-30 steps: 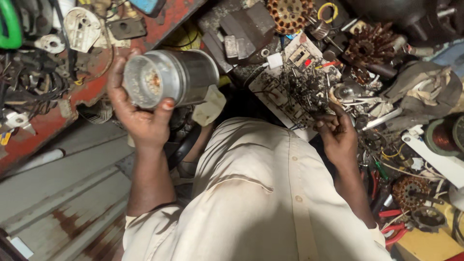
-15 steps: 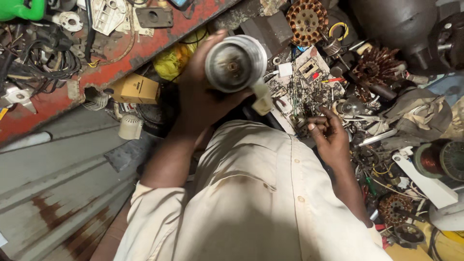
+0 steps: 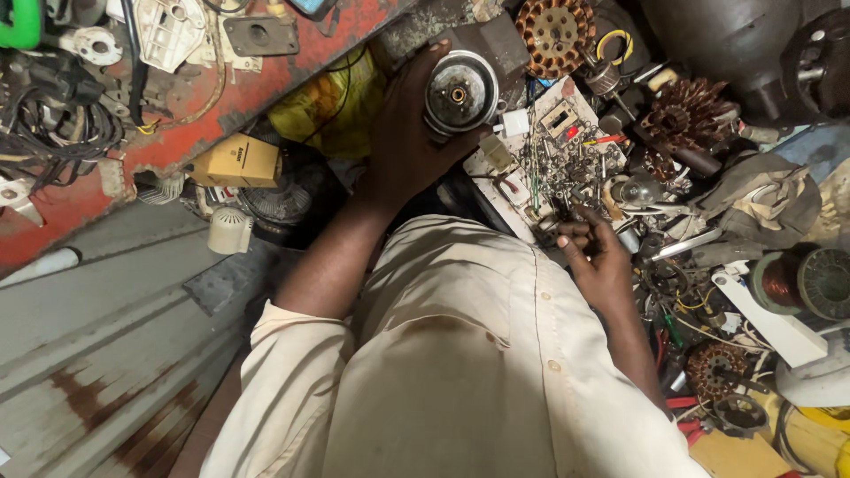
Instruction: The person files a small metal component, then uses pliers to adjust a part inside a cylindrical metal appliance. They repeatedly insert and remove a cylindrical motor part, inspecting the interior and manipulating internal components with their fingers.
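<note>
My left hand (image 3: 409, 146) grips a round grey metal motor housing (image 3: 460, 90), its open end with a small centre bearing facing the camera. It is held out in front of me, above a pale tray (image 3: 567, 115) full of small screws and parts. My right hand (image 3: 595, 252) rests at the near edge of that tray with fingers curled and fingertips pinched among small metal pieces; whether it holds one is unclear. My cream shirt fills the lower middle.
A red rusty shelf (image 3: 230, 106) with cables and white fittings runs along the upper left. A yellow box (image 3: 239, 161) and yellow bag (image 3: 332, 97) lie below it. Copper-wound stators (image 3: 556, 31), a copper wire spool (image 3: 801, 281) and tools crowd the right.
My left hand has carried the motor housing from the left to the upper middle, turning its open end toward the camera. My right hand stayed at the parts tray.
</note>
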